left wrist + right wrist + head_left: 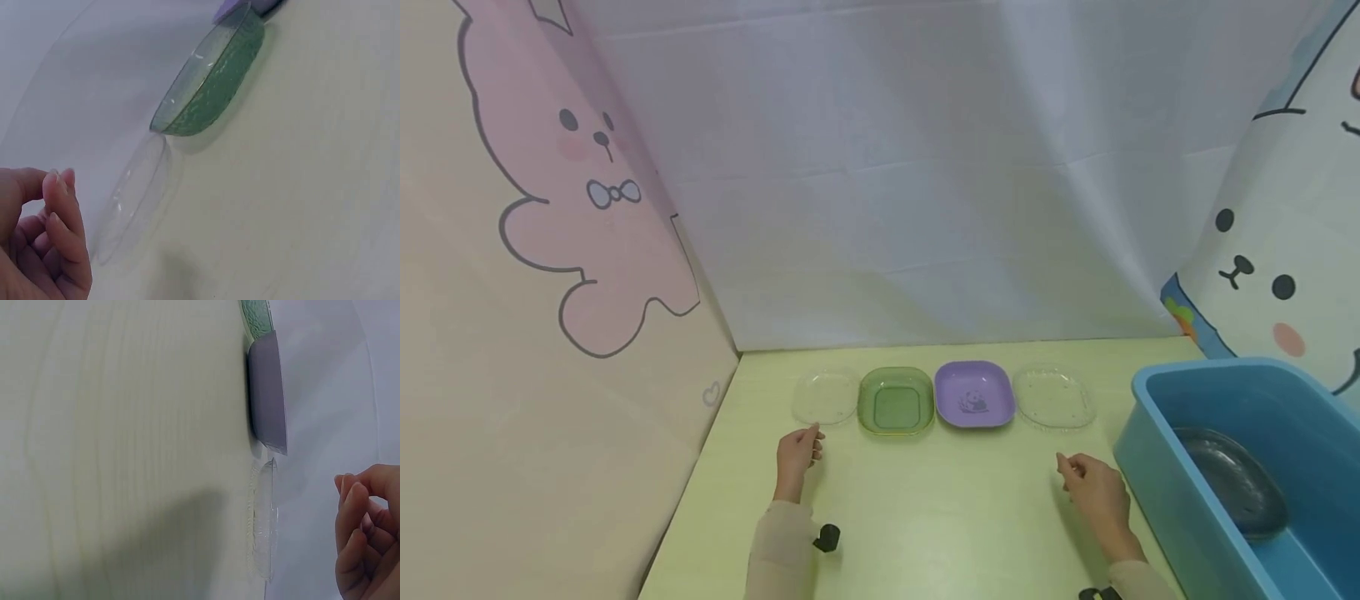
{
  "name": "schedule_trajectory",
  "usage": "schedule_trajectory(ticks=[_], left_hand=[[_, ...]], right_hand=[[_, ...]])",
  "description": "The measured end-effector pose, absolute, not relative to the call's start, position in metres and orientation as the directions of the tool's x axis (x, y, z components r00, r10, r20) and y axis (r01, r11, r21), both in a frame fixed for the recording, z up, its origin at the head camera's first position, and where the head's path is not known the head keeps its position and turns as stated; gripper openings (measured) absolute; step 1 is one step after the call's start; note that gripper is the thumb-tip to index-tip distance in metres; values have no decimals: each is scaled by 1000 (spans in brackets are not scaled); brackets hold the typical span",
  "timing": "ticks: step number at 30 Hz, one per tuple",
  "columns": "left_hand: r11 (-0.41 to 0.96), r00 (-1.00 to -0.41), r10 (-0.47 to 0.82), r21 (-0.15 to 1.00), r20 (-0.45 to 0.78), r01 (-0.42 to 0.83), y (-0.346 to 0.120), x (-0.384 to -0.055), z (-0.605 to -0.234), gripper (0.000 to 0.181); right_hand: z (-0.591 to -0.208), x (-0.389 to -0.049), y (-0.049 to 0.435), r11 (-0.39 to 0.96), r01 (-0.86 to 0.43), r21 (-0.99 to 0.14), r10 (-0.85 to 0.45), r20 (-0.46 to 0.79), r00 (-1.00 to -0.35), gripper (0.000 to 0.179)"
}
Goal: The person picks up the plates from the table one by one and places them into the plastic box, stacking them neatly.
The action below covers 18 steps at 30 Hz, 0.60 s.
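Four shallow dishes stand in a row along the back of the table: a clear dish [825, 397], a green see-through dish [897, 401], a purple dish [974, 394] with a dark printed picture, and another clear dish [1054, 397]. Just in front of the leftmost clear dish is my left hand [800, 454], raised over the table. Its fingers are loosely curled, thumb near the index fingertip, and hold nothing. My right hand [1096, 490] hovers between the right clear dish and the blue tub [1195, 500], likewise loosely curled around nothing.
Inside the blue tub at the right lies a dark grey dish [1232, 483]. A pale curtain [887, 183] hangs behind the table [925, 517], and cloths with cartoon animals [602, 192] flank both sides.
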State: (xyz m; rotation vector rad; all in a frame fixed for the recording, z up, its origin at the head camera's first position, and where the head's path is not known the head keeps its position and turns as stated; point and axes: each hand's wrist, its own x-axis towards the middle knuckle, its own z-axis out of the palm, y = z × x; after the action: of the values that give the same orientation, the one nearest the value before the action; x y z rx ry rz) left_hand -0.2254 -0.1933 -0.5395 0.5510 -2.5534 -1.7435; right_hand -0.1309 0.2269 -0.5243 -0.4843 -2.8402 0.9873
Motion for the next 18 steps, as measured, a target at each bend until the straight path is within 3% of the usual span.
schedule_trajectory(ticks=[3,7,12,18], left_hand=[[252,-898,-323,888,-298,-386,-202,-242,-545,40],[293,-874,-320,840,-365,-457,-205,-258,-553,42],[320,-874,-299,823,-382,-469,-201,-270,-561,37],[199,-835,-359,840,-417,-505,-197,-274,-573,36]], right_hand=[[-522,-128,230,736,252,-629,330,8,-944,34],[-520,-126,231,727,272,-631,327,-30,-945,34],[-521,-124,231,710,301,-637,328,-79,-942,35],[-521,-125,227,686,304,-661,320,-102,-942,35]])
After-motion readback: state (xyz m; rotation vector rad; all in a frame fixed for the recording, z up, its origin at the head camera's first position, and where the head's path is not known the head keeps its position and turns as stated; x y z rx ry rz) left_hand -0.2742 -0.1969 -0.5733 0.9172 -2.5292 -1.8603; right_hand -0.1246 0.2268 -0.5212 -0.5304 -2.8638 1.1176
